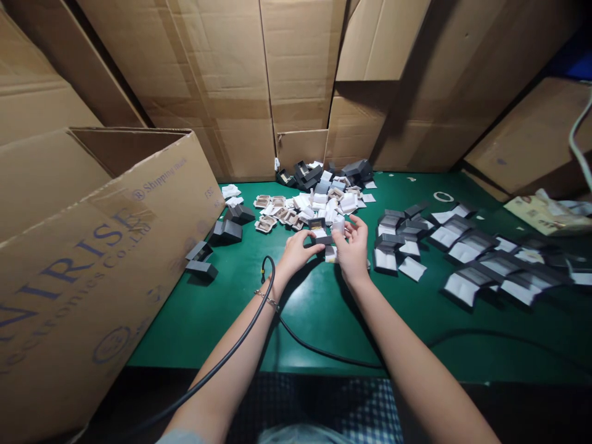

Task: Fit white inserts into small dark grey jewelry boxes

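My left hand pinches the edge of a small dark box, whose lid is up, over the middle of the table. Light material shows inside it. Between the thumb and fingers of my right hand is a small white piece, close beside the dark box. Another white piece lies just below, between my hands. Directly behind them spreads a heap of white pieces, with beige trays at its left and dark boxes at its back.
Rows of open dark boxes with white linings cover the right side of the green table. A few dark boxes stand left, near a large cardboard carton. A black cable crosses my left forearm. Cardboard walls rise behind.
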Demonstrator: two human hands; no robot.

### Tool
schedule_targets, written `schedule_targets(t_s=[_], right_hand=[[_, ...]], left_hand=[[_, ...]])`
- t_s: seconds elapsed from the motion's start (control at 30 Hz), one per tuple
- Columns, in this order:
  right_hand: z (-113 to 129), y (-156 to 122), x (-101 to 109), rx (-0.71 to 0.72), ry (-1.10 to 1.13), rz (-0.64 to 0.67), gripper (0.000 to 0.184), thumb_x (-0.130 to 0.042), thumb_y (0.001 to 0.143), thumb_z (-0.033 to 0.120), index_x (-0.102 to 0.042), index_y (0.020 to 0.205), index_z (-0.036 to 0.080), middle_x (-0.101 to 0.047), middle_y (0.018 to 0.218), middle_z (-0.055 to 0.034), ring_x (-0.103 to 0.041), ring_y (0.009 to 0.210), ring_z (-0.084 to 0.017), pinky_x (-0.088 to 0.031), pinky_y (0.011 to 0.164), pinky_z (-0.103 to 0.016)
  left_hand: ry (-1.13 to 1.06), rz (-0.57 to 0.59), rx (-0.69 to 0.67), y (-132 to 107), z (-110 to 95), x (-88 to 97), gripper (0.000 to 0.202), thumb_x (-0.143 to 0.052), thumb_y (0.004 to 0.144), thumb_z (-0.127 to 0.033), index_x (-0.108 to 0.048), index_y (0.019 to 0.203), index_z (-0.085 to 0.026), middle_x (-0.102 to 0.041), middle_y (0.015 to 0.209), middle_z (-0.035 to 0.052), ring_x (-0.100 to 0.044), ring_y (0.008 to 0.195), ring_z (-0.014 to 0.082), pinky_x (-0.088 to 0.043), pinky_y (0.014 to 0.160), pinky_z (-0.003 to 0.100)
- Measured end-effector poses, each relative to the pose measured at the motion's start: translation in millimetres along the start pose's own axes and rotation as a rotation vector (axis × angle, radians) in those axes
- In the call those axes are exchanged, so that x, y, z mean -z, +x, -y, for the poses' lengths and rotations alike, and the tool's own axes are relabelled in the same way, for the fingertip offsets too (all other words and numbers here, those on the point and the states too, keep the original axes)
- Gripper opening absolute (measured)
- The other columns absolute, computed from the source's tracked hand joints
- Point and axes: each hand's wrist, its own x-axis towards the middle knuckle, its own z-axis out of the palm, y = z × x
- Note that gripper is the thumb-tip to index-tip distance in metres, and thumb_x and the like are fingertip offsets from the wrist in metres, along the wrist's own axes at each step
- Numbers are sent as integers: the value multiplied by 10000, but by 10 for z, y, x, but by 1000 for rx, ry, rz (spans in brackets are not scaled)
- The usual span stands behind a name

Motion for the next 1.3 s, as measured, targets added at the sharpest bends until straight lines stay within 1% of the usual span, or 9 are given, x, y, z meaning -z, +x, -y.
schedule_targets(t_s=[0.13,0.3,0.5,0.67,0.83,0.97,1.1,1.2,1.3], right_hand=[[7,-8,2,3,-10,2,566,-666,670,386,-433,1160,222,-529,1111,-88,-544,1031,-196,-463,903,-397],[43,-9,-5,-22,7,-14,580,-679,646,409,-432,1136,220,-525,1109,-92,-547,1032,-202,-474,893,-399],[99,-16,-16,-108,99,22,637,-706,612,418,-397,1134,225,-527,1109,-94,-588,964,-191,-493,849,-380],[97,-27,-14,-104,108,53,664,-725,606,410,-384,1148,232,-555,1100,-87,-605,944,-176,-481,870,-374],[104,-39,1,-71,-11,91,674,-712,619,407,-403,1186,216,-599,1105,-111,-610,962,-198,-482,870,-378],[146,-47,22,-26,-240,155,599,-718,594,402,-507,1118,201,-639,1046,-116,-609,981,-247,-488,853,-403],[180,-54,40,49,-431,212,515,-690,617,362,-559,1091,207,-652,1035,-99,-616,962,-253,-490,842,-400],[193,-59,41,100,-490,227,485,-657,642,331,-566,1102,205,-657,1023,-84,-620,941,-237,-485,852,-385],[196,-61,40,117,-515,226,479,-645,647,323,-568,1103,199,-661,1009,-81,-622,925,-230,-487,848,-375]], left_hand=[[107,34,25,-27,-54,0,306,-676,687,-444,-591,864,-210,-628,920,20,-533,920,216,-394,835,326],[220,71,36,-67,-78,-16,315,-613,744,-508,-536,840,-218,-598,970,35,-514,999,248,-358,875,368],[56,29,-128,-93,-32,-70,477,-740,659,-333,-438,1000,-193,-511,1080,81,-492,1040,219,-404,892,326],[-19,-105,-135,-84,36,-121,532,-731,650,-230,-398,1064,-200,-445,1116,76,-481,1080,215,-403,949,358],[-145,-246,-148,-60,67,-139,585,-730,642,-221,-384,1112,-206,-429,1157,84,-503,1100,224,-420,958,408],[-191,-330,-203,-67,51,-131,729,-704,662,-187,-311,1273,-241,-361,1320,120,-481,1176,229,-413,995,411],[-177,-303,-290,-86,37,-121,898,-680,674,-142,-176,1398,-309,-287,1432,121,-419,1271,236,-382,1041,408],[-129,-292,-356,-94,39,-125,917,-659,691,-126,-142,1424,-315,-304,1437,124,-381,1310,245,-334,1077,430],[-88,-286,-411,-94,52,-135,918,-643,711,-124,-119,1438,-322,-328,1418,127,-405,1290,243,-352,1059,429]])
